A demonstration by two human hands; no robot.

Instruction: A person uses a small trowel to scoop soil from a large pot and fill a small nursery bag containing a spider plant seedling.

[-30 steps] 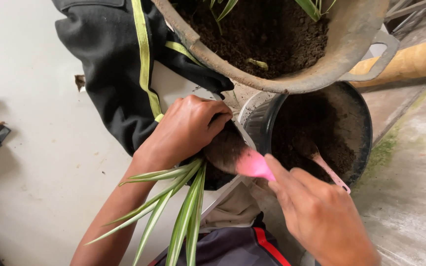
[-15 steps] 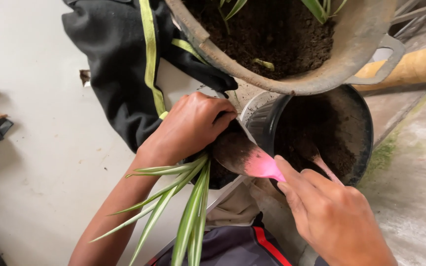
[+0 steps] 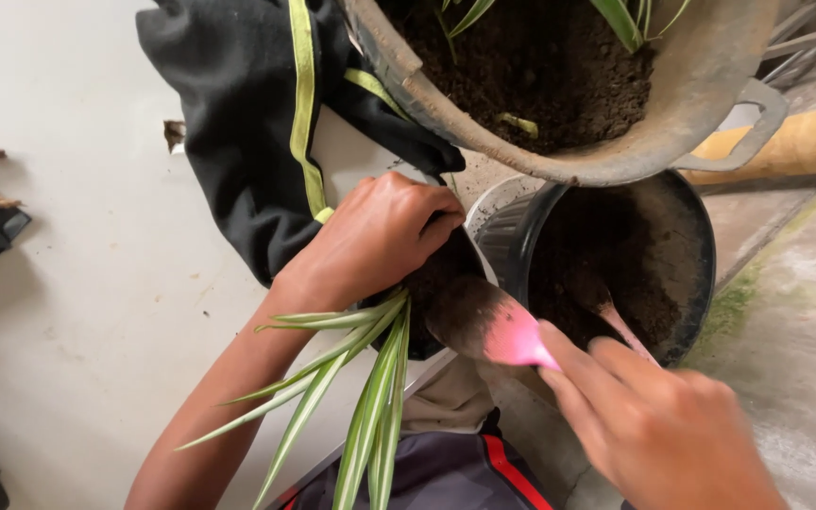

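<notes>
Soil is riding on the blade of a pink trowel (image 3: 488, 326), which the right hand (image 3: 663, 430) is gripping by the handle, fingers pressed together along it. The left hand (image 3: 380, 236) is curling its fingers closed around the base of a striped plant (image 3: 361, 378), holding it against the small pot (image 3: 446, 283), which sits just beside the black bucket (image 3: 691, 255). The pot is mostly hiding under that hand.

Doing this well probably means keeping the trowel level until its tip is over the pot's mouth, then tipping slowly so soil is falling around the roots rather than onto the leaves. The left hand should be keeping the plant steady and centred, leaving a gap for the soil.

Counting: one trowel, one striped plant in hand, one small pot, one black bucket of soil, one grey basin (image 3: 710, 104) of soil above with a few green shoots, one black jacket (image 3: 257, 123) with yellow stripes, and a second pink handle (image 3: 620, 326) lying inside the bucket.
</notes>
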